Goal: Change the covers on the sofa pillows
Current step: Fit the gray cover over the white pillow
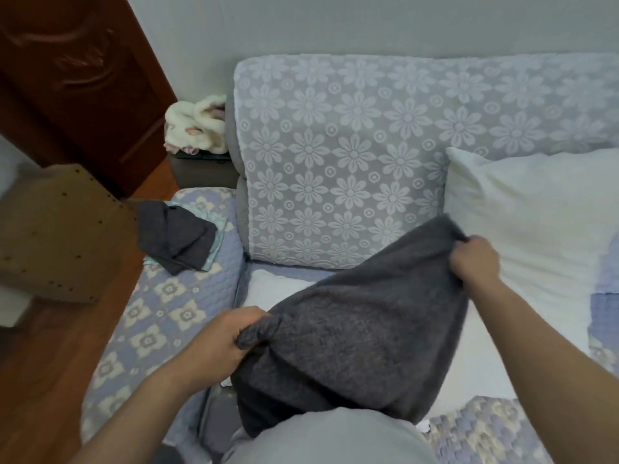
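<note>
**Grey cover gripped at two corners over the sofa seat**

Dark grey cover (351,333) held stretched above the seat, near end draped against the person's body, far end lifted toward the backrest. Probably spread this way to find the opening or square it up for a bare pillow. Fabric thick, fuzzy, charcoal, slightly blurred; hanging limp and flat, so apparently nothing inside. Left hand (221,339) curled tight round a bunched corner at the near left. Right hand (474,261) pinching the far top corner, fingers closed on the cloth, pulling it taut.

Beneath, flat on the seat, a white uncovered pillow (278,289), likely the next one to dress. A second white pillow (536,216) propped against the floral backrest (335,145) at the right, also bare.

On the quilted armrest (160,303) at left, a crumpled dark cloth (174,239) over a pale green piece, perhaps set aside. Beyond, a fluffy cream garment (197,128) on a small stand, a brown door (73,78) behind.
</note>
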